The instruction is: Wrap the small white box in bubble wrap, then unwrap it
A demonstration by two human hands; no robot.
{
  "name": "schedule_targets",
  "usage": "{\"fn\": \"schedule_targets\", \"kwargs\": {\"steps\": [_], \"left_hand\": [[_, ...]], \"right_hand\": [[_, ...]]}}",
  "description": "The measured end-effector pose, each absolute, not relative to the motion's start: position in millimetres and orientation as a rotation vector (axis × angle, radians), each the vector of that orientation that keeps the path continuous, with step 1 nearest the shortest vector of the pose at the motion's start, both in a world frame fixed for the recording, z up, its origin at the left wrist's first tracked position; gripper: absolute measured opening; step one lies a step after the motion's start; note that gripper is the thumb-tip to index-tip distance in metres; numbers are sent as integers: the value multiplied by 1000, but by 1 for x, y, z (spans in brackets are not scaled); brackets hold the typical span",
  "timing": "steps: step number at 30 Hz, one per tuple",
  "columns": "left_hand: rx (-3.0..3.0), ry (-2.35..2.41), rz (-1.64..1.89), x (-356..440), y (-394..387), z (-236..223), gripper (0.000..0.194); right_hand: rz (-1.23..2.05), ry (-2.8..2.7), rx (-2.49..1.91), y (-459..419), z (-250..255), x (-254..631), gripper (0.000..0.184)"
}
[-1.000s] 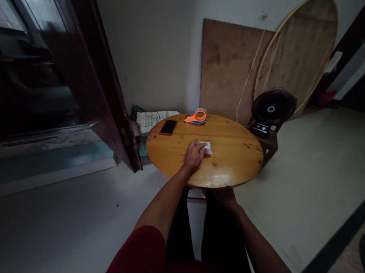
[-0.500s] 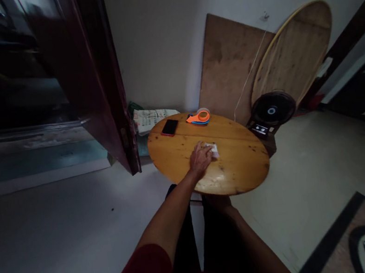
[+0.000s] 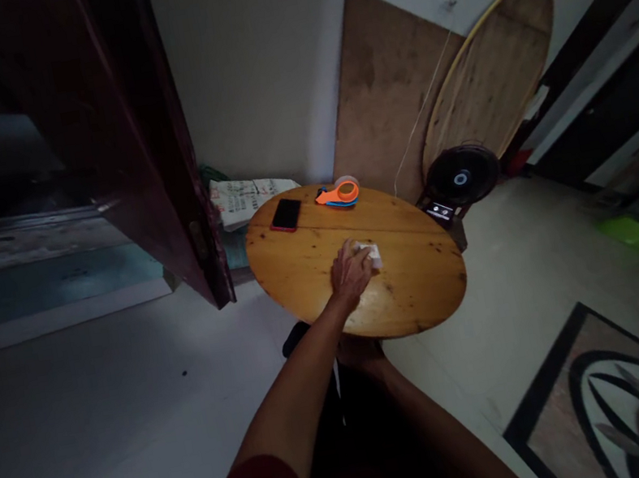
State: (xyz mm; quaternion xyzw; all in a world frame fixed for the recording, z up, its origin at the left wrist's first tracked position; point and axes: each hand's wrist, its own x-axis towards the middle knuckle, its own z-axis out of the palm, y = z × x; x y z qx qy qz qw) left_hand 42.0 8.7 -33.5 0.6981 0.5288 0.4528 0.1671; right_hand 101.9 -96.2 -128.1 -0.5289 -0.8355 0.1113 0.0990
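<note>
My left hand (image 3: 351, 273) lies on the round wooden table (image 3: 420, 287), its fingers bent over a small white piece of paper or tissue (image 3: 373, 256). The fingertips press its left part, and its right part shows past them. Below the near edge of the table, in shadow, is my right hand (image 3: 364, 353). Its fingers are hidden under the tabletop, so what it touches does not show. Toward the far side of the table lie an orange and blue tape dispenser (image 3: 340, 194) and a black phone with a red edge (image 3: 286, 215).
A dark wooden door (image 3: 156, 152) stands at the left. A brown board (image 3: 390, 78) and a round wooden top (image 3: 493, 68) lean on the wall. A black round device (image 3: 462, 177) sits beyond the table's right side. A printed white sack (image 3: 247, 196) lies behind.
The view has turned slightly, shifting the room left and up. Relative to the table, my left hand and the white piece have slid a little to the right. My right hand stays below the edge.
</note>
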Motion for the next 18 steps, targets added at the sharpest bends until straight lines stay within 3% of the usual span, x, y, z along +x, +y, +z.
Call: {"fn": "schedule_targets", "kwargs": {"steps": [8, 18], "left_hand": [[2017, 1530, 1261, 42, 9, -33, 35], [2140, 1521, 1281, 44, 8, -31, 36]], "right_hand": [[249, -2549, -1604, -131, -120, 136, 35], [98, -2427, -1543, -138, -139, 169, 30]]}}
